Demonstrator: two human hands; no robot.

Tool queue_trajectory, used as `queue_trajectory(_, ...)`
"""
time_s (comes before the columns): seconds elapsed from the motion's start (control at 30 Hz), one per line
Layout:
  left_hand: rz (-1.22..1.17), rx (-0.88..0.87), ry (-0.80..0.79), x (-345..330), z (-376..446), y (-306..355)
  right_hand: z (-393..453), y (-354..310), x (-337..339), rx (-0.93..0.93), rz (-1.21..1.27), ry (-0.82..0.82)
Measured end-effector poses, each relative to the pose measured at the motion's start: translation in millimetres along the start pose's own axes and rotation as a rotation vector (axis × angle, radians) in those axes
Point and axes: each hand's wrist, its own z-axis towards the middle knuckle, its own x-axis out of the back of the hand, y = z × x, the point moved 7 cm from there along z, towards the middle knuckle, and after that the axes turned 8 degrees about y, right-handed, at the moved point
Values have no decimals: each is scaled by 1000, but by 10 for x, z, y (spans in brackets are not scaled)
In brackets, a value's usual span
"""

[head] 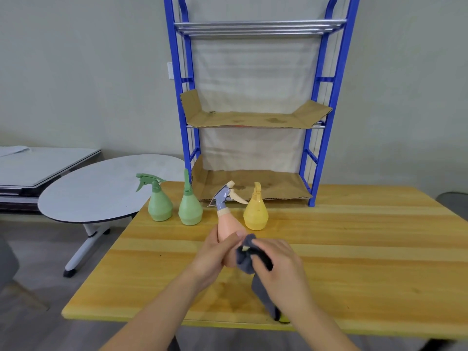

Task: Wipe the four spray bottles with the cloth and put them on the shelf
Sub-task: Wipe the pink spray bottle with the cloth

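While two green bottles (160,203) (190,206) are standing at the left of the wooden surface (354,249), the left hand (215,254) is gripping a tilted peach bottle (228,230) above it. The right hand (278,264) is clutching a grey cloth (245,259) against the bottle's base. A yellow bottle (255,214) is standing before the blue shelf (253,117), which is lined with cardboard (253,119).

Your left hand (215,254) grips the peach spray bottle (228,231), tilted with its grey trigger head toward 12 o'clock, while your right hand (278,264) presses the dark grey cloth (247,262) to its base. Two green bottles (160,203) (190,206) stand at 10 o'clock, a yellow bottle (255,214) at 1 o'clock, before the blue shelf (319,138) (cardboard-lined tiers).
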Motion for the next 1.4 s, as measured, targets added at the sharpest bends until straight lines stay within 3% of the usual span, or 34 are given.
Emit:
queue_trajectory(0.1,-83,70,-74,-29,-21,-18,61,229,161,-185,5,104)
queue_trajectory(0.27,56,40,-82,-18,-7,5,3,6,65,23,-5,-35)
queue_trajectory(0.37,34,22,-21,-31,-9,11,90,173,189,-142,11,105)
queue_trajectory(0.5,15,-11,74,-63,-29,44,-17,-164,5,81,9,-38)
queue_trajectory(0.67,-123,37,35,-75,-42,50,110,87,182,-154,15,138)
queue_trajectory(0.8,-187,124,-84,-13,-34,-13,104,63,155,-96,-3,99)
queue_trajectory(0.9,-76,89,-18,37,-19,-9,81,115,170,-80,-9,107)
queue_trajectory(1.03,-17,38,87,69,-26,15,0,-70,68,73,15,-15)
queue_trajectory(1.2,-112,9,15,-20,-77,60,148,123,131,-149,6,64)
queue_trajectory(1.4,-64,1,11,49,-89,112,21,-159,74,62,-5,-28)
